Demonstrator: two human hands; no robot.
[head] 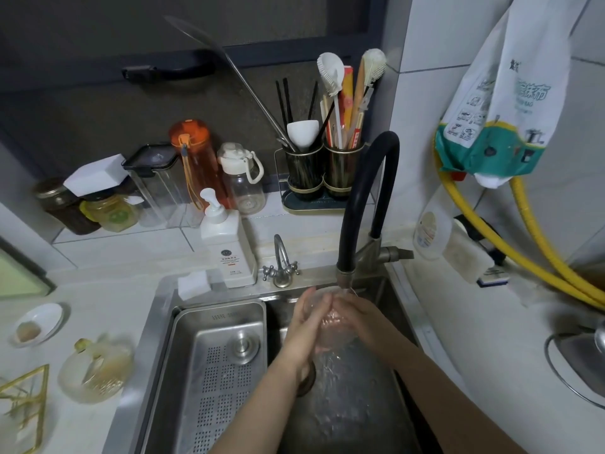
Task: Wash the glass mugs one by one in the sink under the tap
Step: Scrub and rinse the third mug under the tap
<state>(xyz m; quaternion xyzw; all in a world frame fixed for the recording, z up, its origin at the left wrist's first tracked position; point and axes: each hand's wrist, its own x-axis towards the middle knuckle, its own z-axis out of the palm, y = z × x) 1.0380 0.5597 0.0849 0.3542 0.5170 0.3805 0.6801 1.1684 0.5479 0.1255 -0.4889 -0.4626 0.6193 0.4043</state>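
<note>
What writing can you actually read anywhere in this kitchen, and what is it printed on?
"抹布", large characters, with "BAG" below: on the hanging white and green bag; its icons and small print are too small to read.
White pump bottle by the sink: round logo and lines of text, too small to read.
Steel drain tray: stamped marks on its rim, illegible.
Clear bottle at the right: label blurred.

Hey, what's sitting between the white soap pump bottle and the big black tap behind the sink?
In the head view, a small chrome tap with two cross handles stands between the soap pump bottle and the black tap, on the sink's back rim.
</note>
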